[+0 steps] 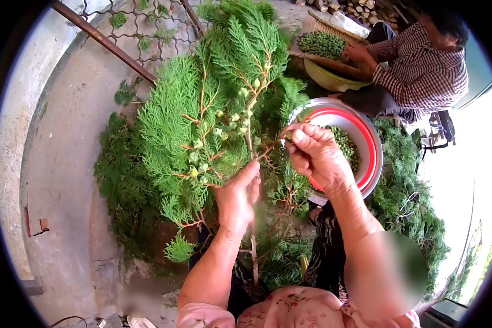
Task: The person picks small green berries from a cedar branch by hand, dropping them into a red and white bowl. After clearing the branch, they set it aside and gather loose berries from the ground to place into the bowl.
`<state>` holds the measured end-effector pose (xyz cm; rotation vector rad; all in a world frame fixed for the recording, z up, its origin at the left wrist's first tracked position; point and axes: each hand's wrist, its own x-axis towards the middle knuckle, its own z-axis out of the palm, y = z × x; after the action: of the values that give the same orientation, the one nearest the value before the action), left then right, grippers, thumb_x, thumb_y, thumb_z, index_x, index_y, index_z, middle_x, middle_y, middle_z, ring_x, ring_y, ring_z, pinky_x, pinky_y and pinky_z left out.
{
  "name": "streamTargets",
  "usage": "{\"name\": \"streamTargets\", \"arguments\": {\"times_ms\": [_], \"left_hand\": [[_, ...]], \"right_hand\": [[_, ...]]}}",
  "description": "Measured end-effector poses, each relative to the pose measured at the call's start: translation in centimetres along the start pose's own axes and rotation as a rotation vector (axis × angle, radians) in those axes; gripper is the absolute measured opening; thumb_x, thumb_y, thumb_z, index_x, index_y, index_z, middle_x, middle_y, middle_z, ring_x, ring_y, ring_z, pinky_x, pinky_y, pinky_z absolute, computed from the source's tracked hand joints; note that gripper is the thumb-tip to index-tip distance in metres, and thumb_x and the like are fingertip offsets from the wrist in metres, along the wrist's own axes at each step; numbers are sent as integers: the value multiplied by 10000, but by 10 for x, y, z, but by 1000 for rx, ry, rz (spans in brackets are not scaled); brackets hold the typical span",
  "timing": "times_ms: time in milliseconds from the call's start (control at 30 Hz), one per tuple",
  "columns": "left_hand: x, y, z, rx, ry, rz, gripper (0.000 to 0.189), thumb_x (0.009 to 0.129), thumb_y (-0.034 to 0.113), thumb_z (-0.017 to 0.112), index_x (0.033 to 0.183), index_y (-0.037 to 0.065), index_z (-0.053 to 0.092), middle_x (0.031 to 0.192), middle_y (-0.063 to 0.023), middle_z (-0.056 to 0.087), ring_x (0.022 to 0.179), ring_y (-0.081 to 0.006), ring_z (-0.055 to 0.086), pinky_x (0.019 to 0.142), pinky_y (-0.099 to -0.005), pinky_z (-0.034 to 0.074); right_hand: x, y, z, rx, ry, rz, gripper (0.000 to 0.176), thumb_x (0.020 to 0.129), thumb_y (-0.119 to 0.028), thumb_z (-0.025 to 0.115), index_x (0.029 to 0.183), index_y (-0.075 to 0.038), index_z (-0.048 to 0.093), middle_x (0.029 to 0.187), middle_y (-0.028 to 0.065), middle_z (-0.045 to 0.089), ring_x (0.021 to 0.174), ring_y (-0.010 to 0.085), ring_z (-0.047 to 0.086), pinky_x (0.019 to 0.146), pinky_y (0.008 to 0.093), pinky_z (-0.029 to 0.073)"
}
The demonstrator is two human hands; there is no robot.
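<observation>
A leafy conifer branch (pixel 172 109) with pale green cones (pixel 193 158) stands upright in front of me. My left hand (pixel 236 199) is closed round its woody stem. To the right, my right hand (pixel 317 153) pinches a small green cone (pixel 288 135) at the end of a side twig. That hand is over the left side of a basin (pixel 373 145) with a red band inside its rim. Many picked green cones (pixel 347 150) lie in the basin, partly hidden by my right hand.
A co-worker (pixel 421 71) in a checked shirt sits at the upper right, hands at a woven tray (pixel 317 24) of green cones. Under it is a yellow-green basin (pixel 333 79). Cut greenery (pixel 123 191) lies on both sides. A brown pole (pixel 106 42) slants at the upper left.
</observation>
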<state>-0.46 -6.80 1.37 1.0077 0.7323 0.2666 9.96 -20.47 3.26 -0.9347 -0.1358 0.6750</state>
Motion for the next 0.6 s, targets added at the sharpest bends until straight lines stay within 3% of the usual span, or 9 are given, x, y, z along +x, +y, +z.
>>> {"name": "streamTargets", "arguments": {"times_ms": [133, 233, 267, 367, 467, 500, 600], "left_hand": [[-3, -1, 5, -15, -2, -7, 147, 775, 161, 700, 793, 34, 628, 648, -37, 580, 490, -96, 490, 357, -190, 330], [-2, -1, 5, -22, 7, -22, 150, 780, 172, 696, 800, 36, 634, 641, -29, 581, 489, -93, 491, 360, -189, 332], [-2, -1, 6, -28, 6, -13, 150, 781, 173, 694, 801, 38, 635, 640, -28, 581, 489, -93, 492, 361, -189, 332], [-3, -2, 5, -31, -17, -45, 166, 788, 181, 688, 812, 28, 629, 650, -32, 577, 493, -95, 486, 371, -191, 332], [0, -5, 3, -92, -56, -104, 183, 813, 187, 662, 823, 13, 608, 659, -37, 563, 487, -93, 465, 376, -188, 326], [-1, -2, 4, -108, -77, -124, 185, 819, 188, 654, 820, 11, 601, 656, -37, 557, 484, -91, 459, 376, -187, 325], [1, -1, 4, -125, -144, -154, 192, 833, 190, 635, 800, 10, 578, 640, -35, 534, 477, -87, 444, 375, -186, 323]], "right_hand": [[-3, -19, -28, -454, 299, -52, 142, 857, -138, 584, 935, -31, 636, 639, 12, 577, 478, 85, 492, 432, 207, 379], [-3, -29, -62, -546, 454, -155, 193, 857, -154, 571, 995, -25, 609, 756, 16, 590, 617, 71, 529, 511, 211, 409], [-3, -31, -72, -667, 516, -175, 238, 827, -155, 563, 1019, -28, 623, 842, 41, 622, 742, 116, 570, 668, 256, 452], [-11, -42, -80, -1061, 726, -183, 324, 777, -150, 534, 1062, -27, 626, 1011, 112, 626, 972, 219, 563, 900, 295, 390], [2, -33, -127, -1309, 861, -535, 288, 755, -72, 509, 1002, -21, 648, 960, 168, 643, 947, 272, 598, 872, 308, 424], [2, -35, -121, -1318, 872, -571, 277, 758, -79, 532, 1004, -16, 643, 934, 179, 642, 916, 324, 602, 851, 311, 438], [-1, -34, -96, -1128, 724, -468, 240, 796, -119, 578, 1000, -11, 645, 895, 145, 661, 864, 268, 623, 828, 305, 451]]}}
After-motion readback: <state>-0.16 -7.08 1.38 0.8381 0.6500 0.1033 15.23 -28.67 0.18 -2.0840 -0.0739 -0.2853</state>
